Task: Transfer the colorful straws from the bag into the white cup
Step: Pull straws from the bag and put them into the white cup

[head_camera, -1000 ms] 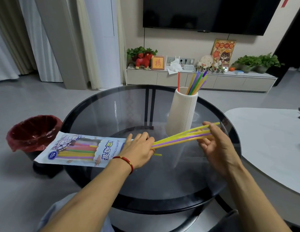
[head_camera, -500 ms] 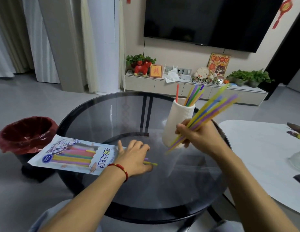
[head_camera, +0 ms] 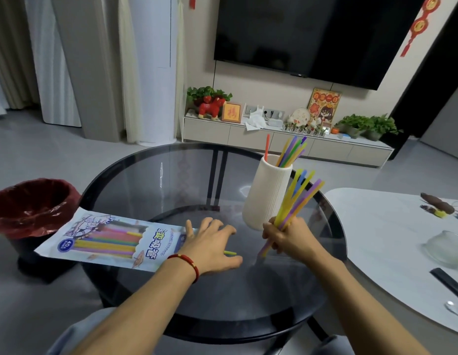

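Observation:
A tall ribbed white cup (head_camera: 267,193) stands on the round glass table (head_camera: 171,175) with several colorful straws (head_camera: 290,151) sticking out of it. My right hand (head_camera: 289,237) grips a bunch of yellow, purple and blue straws (head_camera: 300,194), tilted up to the right, just right of the cup's base. The straw bag (head_camera: 107,240) lies flat at the table's left edge with several straws inside. My left hand (head_camera: 210,245) rests palm down, fingers spread, on the bag's open end, and a yellow straw tip (head_camera: 230,253) pokes out beneath it.
A bin with a red liner (head_camera: 30,206) stands left of the table, under the bag's overhanging end. A white table (head_camera: 391,242) with a glass bowl (head_camera: 445,248) sits to the right. A TV cabinet with plants lines the far wall.
My right hand has lowered the straw bunch slightly and it stands more upright beside the cup. The left hand stays on the bag's mouth. A second ago the bunch lay nearly level, just out of the bag.

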The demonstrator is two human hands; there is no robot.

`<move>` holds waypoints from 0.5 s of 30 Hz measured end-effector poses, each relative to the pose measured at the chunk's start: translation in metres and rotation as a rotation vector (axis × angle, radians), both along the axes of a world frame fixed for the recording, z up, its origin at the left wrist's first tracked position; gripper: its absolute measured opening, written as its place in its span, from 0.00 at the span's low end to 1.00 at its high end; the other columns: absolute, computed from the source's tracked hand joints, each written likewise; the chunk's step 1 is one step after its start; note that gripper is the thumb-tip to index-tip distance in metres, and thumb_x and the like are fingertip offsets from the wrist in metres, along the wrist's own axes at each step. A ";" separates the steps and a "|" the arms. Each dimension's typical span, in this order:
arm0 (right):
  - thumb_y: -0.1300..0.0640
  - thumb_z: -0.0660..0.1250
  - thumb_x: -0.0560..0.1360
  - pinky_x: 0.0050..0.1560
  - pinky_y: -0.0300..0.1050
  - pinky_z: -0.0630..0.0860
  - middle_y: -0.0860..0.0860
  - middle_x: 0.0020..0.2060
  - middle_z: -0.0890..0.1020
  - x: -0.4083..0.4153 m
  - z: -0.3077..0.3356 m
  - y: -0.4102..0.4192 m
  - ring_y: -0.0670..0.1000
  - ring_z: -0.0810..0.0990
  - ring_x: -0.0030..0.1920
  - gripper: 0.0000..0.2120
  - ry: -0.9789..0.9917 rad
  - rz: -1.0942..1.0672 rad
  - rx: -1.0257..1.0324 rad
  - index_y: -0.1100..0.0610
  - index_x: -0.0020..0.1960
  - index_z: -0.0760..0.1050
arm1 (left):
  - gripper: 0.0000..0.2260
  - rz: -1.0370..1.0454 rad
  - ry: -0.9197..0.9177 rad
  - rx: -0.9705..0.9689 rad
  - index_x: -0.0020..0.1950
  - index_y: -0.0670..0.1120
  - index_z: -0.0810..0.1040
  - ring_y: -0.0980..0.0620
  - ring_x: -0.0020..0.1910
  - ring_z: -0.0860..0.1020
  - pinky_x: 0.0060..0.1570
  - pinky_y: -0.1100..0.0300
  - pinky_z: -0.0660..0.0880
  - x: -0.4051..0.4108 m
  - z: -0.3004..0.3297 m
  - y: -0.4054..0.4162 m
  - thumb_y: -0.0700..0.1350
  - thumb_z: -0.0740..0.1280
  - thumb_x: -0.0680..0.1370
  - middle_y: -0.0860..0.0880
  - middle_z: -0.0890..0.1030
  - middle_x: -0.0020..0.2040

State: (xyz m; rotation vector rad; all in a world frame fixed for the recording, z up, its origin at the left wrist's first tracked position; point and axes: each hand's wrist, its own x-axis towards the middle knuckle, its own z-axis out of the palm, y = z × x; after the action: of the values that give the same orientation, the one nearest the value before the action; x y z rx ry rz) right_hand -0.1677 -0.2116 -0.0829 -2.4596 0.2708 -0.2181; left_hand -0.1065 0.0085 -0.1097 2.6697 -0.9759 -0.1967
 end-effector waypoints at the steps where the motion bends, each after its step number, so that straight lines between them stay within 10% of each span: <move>1: 0.57 0.66 0.82 0.35 0.50 0.87 0.56 0.35 0.87 -0.002 -0.002 -0.001 0.55 0.86 0.32 0.14 -0.026 -0.021 0.012 0.60 0.42 0.84 | 0.31 0.001 -0.001 -0.030 0.72 0.57 0.66 0.48 0.75 0.57 0.72 0.28 0.47 0.000 0.000 -0.001 0.65 0.64 0.72 0.51 0.67 0.71; 8: 0.59 0.66 0.81 0.32 0.43 0.83 0.56 0.31 0.86 0.006 0.053 -0.015 0.56 0.85 0.29 0.13 -0.490 -0.202 0.339 0.58 0.40 0.85 | 0.23 0.028 -0.089 -0.530 0.70 0.52 0.70 0.51 0.67 0.66 0.68 0.55 0.65 0.000 0.006 -0.008 0.54 0.67 0.76 0.51 0.72 0.66; 15: 0.63 0.65 0.76 0.27 0.41 0.80 0.53 0.23 0.82 0.020 0.111 -0.025 0.51 0.81 0.24 0.11 -0.748 -0.286 0.671 0.62 0.37 0.82 | 0.20 0.071 -0.131 -0.651 0.67 0.53 0.71 0.53 0.65 0.68 0.64 0.58 0.68 -0.004 0.011 -0.010 0.51 0.67 0.76 0.53 0.72 0.63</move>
State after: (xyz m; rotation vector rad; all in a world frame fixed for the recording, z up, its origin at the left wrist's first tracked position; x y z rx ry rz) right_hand -0.1475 -0.2362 0.0285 -1.5381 0.2981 -0.9666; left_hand -0.1108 -0.0018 -0.0991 2.1246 -0.8015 0.2723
